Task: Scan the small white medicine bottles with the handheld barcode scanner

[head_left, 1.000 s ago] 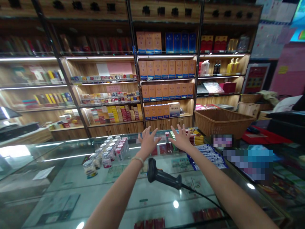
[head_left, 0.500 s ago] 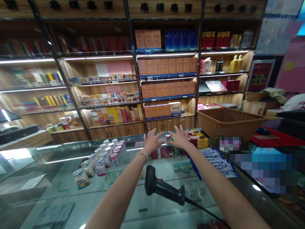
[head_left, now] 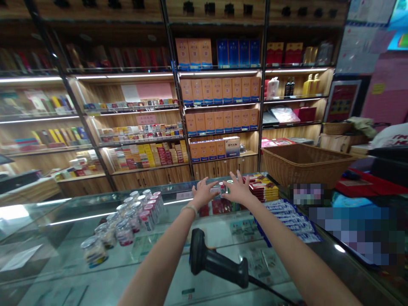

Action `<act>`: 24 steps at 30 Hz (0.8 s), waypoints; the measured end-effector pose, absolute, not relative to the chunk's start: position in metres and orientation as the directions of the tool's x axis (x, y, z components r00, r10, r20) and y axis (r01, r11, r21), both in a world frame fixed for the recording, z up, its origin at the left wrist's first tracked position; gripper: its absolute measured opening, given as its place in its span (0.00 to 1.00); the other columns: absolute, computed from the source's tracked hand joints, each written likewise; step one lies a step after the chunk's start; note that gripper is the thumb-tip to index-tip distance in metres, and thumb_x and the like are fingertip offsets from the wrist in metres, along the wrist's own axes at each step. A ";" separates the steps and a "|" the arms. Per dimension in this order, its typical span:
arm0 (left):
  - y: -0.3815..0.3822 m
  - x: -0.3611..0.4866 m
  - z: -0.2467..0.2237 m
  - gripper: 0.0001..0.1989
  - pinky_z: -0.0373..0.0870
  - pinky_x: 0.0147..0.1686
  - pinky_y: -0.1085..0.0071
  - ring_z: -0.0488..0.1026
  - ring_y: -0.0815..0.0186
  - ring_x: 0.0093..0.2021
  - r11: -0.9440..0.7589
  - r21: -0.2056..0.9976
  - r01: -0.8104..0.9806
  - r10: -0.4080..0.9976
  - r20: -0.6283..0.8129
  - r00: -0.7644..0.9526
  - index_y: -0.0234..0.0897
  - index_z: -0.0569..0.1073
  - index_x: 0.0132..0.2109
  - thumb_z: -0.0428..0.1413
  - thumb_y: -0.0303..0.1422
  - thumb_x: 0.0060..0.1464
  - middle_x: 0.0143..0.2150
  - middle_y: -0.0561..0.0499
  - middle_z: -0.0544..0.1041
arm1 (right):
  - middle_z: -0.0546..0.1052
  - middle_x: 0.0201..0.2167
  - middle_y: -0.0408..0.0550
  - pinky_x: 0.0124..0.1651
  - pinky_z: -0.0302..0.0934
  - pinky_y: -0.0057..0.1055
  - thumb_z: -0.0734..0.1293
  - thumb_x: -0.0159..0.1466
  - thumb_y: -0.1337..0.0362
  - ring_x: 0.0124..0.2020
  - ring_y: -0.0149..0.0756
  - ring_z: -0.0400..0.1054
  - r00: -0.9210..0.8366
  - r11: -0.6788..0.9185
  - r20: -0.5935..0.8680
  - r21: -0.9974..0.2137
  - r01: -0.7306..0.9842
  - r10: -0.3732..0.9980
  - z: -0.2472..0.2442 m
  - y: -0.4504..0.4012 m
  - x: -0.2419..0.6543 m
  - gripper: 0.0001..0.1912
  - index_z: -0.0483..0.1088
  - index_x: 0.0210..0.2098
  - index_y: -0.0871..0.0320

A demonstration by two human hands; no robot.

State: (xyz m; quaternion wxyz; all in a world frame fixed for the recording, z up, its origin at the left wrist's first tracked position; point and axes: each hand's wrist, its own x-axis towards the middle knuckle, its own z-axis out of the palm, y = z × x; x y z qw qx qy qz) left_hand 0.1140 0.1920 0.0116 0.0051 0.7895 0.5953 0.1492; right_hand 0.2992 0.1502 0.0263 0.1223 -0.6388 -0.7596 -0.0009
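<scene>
My left hand [head_left: 204,193] reaches forward over the glass counter [head_left: 121,272], its fingers spread and holding nothing. Close to its right, my right hand [head_left: 237,190] is also open, fingers apart. Small containers [head_left: 222,185] show between and just behind the hands. Red and yellow packets [head_left: 263,189] are stacked right beside my right hand. A black barcode scanner [head_left: 219,261] lies on the glass between my forearms, its cable running to the lower right. Rows of jars and small bottles [head_left: 127,221] stand left of my left hand.
Blue and white packets [head_left: 287,219] lie right of my right forearm. Behind them sits a wicker basket [head_left: 306,165]. Tall shelves [head_left: 223,136] with boxes and bottles line the wall beyond the counter. Blurred-out items are at the right edge.
The view has shifted slightly, so the jars and shelves appear further left. My two hands have come a little closer together, both still open.
</scene>
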 end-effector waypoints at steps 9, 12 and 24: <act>0.204 0.122 0.004 0.17 0.47 0.66 0.32 0.52 0.47 0.73 -0.303 0.211 0.929 0.940 0.226 0.256 0.59 0.78 0.55 0.59 0.48 0.59 0.75 0.49 0.58 | 0.44 0.77 0.52 0.68 0.26 0.70 0.63 0.66 0.45 0.76 0.61 0.28 -0.153 0.179 0.171 -0.150 0.972 0.973 0.028 0.147 0.297 0.34 0.60 0.69 0.45; 0.207 0.125 0.001 0.12 0.43 0.66 0.30 0.51 0.46 0.73 -0.305 0.217 0.927 0.937 0.245 0.251 0.57 0.81 0.49 0.58 0.46 0.60 0.74 0.52 0.60 | 0.44 0.77 0.51 0.69 0.25 0.70 0.62 0.67 0.45 0.76 0.59 0.28 -0.150 0.177 0.161 -0.166 0.970 0.976 0.031 0.147 0.297 0.32 0.62 0.68 0.44; 0.205 0.125 0.000 0.10 0.41 0.66 0.31 0.52 0.45 0.72 -0.334 0.212 0.918 0.920 0.285 0.269 0.55 0.83 0.44 0.60 0.46 0.58 0.73 0.56 0.62 | 0.48 0.77 0.46 0.69 0.27 0.71 0.63 0.69 0.50 0.76 0.59 0.31 -0.157 0.192 0.208 -0.160 0.968 0.965 0.036 0.147 0.299 0.22 0.71 0.61 0.39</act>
